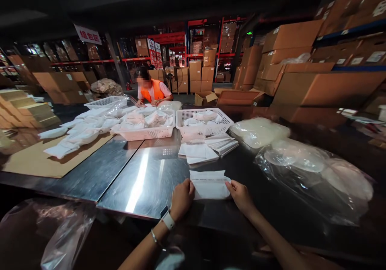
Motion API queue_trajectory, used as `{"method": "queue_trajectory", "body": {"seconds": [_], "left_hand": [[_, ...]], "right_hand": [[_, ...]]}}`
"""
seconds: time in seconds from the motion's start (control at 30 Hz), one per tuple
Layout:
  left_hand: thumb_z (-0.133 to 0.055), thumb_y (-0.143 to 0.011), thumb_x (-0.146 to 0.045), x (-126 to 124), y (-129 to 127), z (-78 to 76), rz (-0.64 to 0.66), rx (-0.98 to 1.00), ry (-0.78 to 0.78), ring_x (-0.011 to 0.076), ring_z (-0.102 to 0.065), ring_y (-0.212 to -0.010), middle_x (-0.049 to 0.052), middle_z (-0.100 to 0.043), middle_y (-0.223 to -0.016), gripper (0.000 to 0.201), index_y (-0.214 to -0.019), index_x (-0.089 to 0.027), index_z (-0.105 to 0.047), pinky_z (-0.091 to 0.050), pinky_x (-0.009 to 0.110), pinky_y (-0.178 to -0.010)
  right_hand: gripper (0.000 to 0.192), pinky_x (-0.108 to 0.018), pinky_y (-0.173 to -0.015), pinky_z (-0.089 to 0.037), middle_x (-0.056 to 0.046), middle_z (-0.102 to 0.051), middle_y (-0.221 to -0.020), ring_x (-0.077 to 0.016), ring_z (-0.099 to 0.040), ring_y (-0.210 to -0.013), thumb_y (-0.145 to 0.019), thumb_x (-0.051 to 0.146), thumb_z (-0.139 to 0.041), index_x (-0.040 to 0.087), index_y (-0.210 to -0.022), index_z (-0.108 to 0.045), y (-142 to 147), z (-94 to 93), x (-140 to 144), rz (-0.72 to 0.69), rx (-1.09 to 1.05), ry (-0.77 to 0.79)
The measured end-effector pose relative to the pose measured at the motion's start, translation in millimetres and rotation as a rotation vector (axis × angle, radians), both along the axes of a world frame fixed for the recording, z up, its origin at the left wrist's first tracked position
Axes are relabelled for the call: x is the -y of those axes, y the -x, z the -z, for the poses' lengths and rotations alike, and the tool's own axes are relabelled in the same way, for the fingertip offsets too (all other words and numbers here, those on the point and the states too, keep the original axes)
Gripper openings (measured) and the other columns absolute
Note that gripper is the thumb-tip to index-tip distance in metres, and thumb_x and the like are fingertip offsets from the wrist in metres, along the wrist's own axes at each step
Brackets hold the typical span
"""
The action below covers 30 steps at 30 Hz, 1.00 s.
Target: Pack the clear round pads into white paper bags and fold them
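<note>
A white paper envelope (210, 187) with a printed line along its upper part is held level over the near side of the metal table (157, 181). My left hand (182, 197) pinches its left end, the thumb on top. At the opposite end, my right hand (240, 196) grips the right edge between thumb and fingers. Just beyond lie a flat stack of white envelopes (197, 151) and a fanned pile of envelopes (221, 144). What the envelope contains, if anything, cannot be seen.
Two white baskets (144, 134) (205, 130) hold white packets. Filled white packets (78, 137) lie on cardboard (39, 157) at left. Clear plastic bags of pale round items (295, 157) cover the right side. A person in an orange vest (157, 89) works across the table.
</note>
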<state>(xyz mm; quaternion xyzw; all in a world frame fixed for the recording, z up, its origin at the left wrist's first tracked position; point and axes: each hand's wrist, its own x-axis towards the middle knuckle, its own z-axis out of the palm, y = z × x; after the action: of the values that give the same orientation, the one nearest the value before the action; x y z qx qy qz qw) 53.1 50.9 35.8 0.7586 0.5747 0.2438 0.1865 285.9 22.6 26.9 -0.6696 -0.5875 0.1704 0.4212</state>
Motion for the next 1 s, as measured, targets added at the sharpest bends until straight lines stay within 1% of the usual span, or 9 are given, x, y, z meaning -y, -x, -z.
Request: {"method": "queue_trajectory", "body": {"seconds": [0.27,0.37,0.4,0.47,0.57,0.67,0.77,0.87,1.0], "left_hand": [[-0.038,-0.095,-0.026,2,0,-4.7,-0.044,-0.237,-0.026,0.0236,-0.067,-0.074,0.011,-0.07,-0.08,0.03,-0.086,-0.017,-0.065,-0.041,0.029,-0.061],[-0.034,-0.091,-0.012,8,-8,-9.7,-0.043,-0.338,-0.185,0.0272,-0.067,-0.08,0.017,-0.069,-0.091,0.032,-0.103,-0.011,-0.064,-0.047,0.034,-0.066],[-0.034,-0.089,-0.009,8,-13,-11.6,0.013,-0.339,-0.291,0.0292,-0.066,-0.089,0.019,-0.067,-0.103,0.036,-0.113,-0.009,-0.061,-0.049,0.038,-0.073],[-0.036,-0.09,-0.01,0,-26,-14.9,0.274,-0.32,-0.496,0.0313,-0.058,-0.114,0.019,-0.059,-0.127,0.043,-0.13,-0.012,-0.052,-0.045,0.046,-0.092],[-0.043,-0.095,-0.029,-23,-43,-15.5,0.706,-0.322,-0.583,0.0289,-0.042,-0.133,0.01,-0.05,-0.142,0.043,-0.137,-0.021,-0.046,-0.031,0.051,-0.109],[-0.043,-0.095,-0.045,-42,-48,-7.3,0.792,-0.333,-0.559,0.0296,-0.033,-0.139,0.008,-0.042,-0.149,0.053,-0.142,-0.021,-0.04,-0.023,0.055,-0.113],[-0.039,-0.096,-0.046,-50,-45,5.7,0.823,-0.296,-0.554,0.0285,-0.026,-0.143,0.01,-0.034,-0.153,0.059,-0.148,-0.018,-0.03,-0.02,0.054,-0.115],[-0.039,-0.097,-0.047,-54,-40,16.6,0.842,-0.23,-0.503,0.0273,-0.024,-0.144,0.01,-0.031,-0.154,0.064,-0.151,-0.018,-0.021,-0.021,0.053,-0.116],[-0.033,-0.097,-0.055,-61,-34,20.4,0.826,-0.134,-0.384,0.0294,-0.021,-0.145,0.008,-0.027,-0.156,0.066,-0.152,-0.023,-0.017,-0.018,0.055,-0.116]], "right_hand": [[0.049,-0.025,-0.047,-0.025,0.003,-0.036,-0.048,-0.0122,-0.034,-0.05,-0.073,0.068,-0.038,0.022,-0.055,-0.039,-2,-3.1,-9,-0.009,0.038,0.03],[0.048,-0.025,-0.046,-0.027,0.003,-0.037,-0.047,-0.0123,-0.036,-0.048,-0.075,0.065,-0.037,0.022,-0.055,-0.042,-3,0.8,-12,-0.007,0.062,0.015],[0.048,-0.025,-0.046,-0.028,0.003,-0.039,-0.046,-0.0125,-0.037,-0.047,-0.076,0.064,-0.037,0.021,-0.055,-0.043,-4,3.2,-13,-0.006,0.072,0.008],[0.049,-0.025,-0.045,-0.03,0.002,-0.042,-0.046,-0.0133,-0.04,-0.046,-0.078,0.063,-0.036,0.021,-0.056,-0.047,-7,8.2,-14,-0.002,0.097,-0.007],[0.048,-0.027,-0.044,-0.036,0.0,-0.048,-0.047,-0.0164,-0.047,-0.044,-0.079,0.062,-0.039,0.02,-0.063,-0.054,-12,13.0,-15,0.045,0.142,-0.041],[0.043,-0.035,-0.062,-0.052,-0.012,-0.067,-0.082,-0.0255,-0.064,-0.073,-0.088,0.051,-0.043,0.015,-0.102,-0.063,-11,15.0,-17,0.141,0.381,-0.319],[0.052,-0.039,-0.094,-0.05,-0.016,-0.058,-0.128,-0.0252,-0.055,-0.119,-0.095,0.029,-0.039,0.015,-0.145,-0.035,-6,25.6,-24,-0.06,0.805,-0.605],[0.067,-0.033,-0.097,-0.049,-0.016,-0.046,-0.143,-0.0222,-0.048,-0.128,-0.098,0.03,-0.038,0.016,-0.154,-0.004,-6,48.3,-33,-0.196,0.92,-0.54],[0.068,-0.032,-0.106,-0.042,-0.016,-0.032,-0.151,-0.0222,-0.035,-0.137,-0.098,0.046,-0.034,0.014,-0.154,-0.012,-17,64.6,-34,-0.243,0.65,-0.136]]}}
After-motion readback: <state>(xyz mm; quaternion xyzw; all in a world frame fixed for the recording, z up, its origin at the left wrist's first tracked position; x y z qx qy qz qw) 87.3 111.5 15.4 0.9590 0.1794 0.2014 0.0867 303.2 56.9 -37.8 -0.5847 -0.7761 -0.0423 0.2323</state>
